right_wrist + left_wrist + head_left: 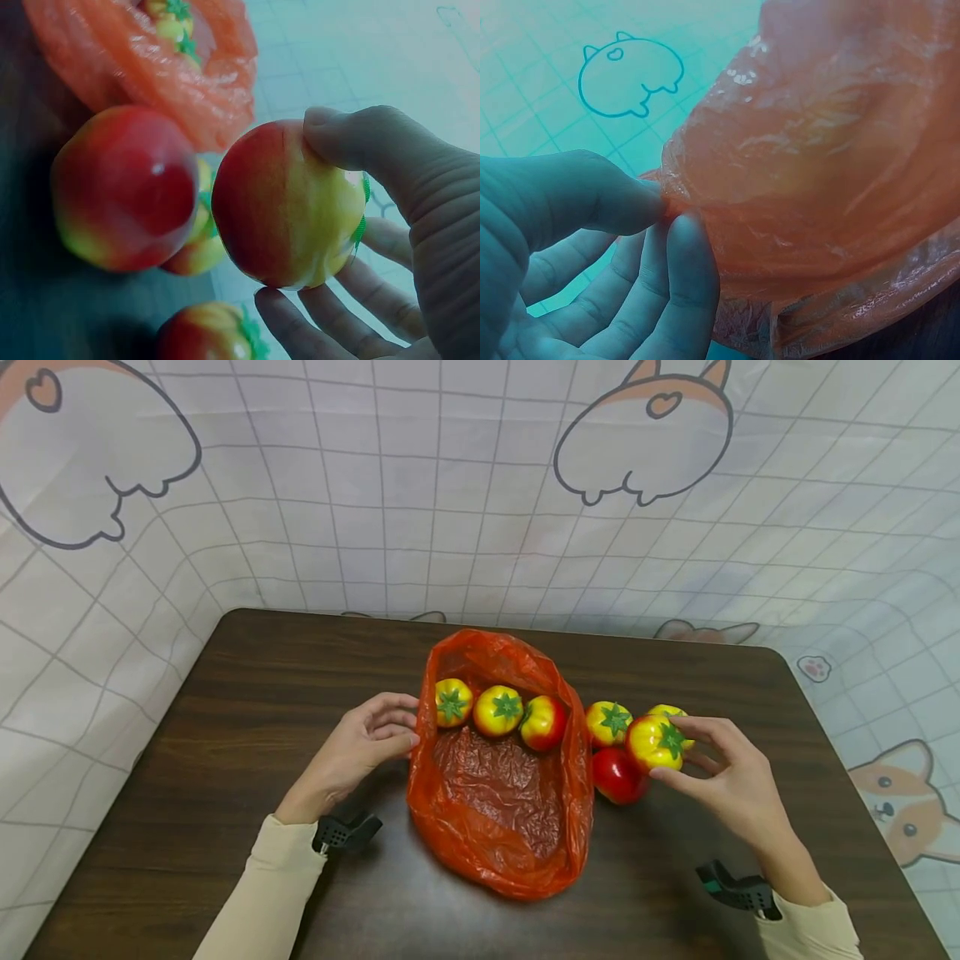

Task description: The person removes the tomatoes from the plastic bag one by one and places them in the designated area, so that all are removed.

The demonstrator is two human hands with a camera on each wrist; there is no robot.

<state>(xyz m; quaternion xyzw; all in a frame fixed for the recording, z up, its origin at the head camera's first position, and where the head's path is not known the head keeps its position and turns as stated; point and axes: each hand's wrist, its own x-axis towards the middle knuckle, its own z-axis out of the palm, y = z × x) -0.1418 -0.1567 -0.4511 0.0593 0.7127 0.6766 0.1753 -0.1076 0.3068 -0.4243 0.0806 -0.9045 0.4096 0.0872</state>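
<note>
An orange-red plastic bag (495, 868) lies on the table with its mouth spread wide. Inside it, along the far side, sit three yellow-and-red toy fruits (498, 711) with green leafy tops, like persimmons or tomatoes. My left hand (366, 739) pinches the bag's left rim between thumb and fingers, as the left wrist view shows the plastic (682, 199) between them. Right of the bag, my right hand (723, 772) holds another such fruit (289, 206) between thumb and fingertips. Close by it are a red fruit (618, 776) and a yellow one (608, 723); another is partly hidden behind the held fruit.
The dark wood-grain table (285, 677) ends at a rounded far edge. Behind and beside it hangs a white gridded cloth (480, 510) with cartoon animals. Black wrist devices (348, 832) sit on both wrists.
</note>
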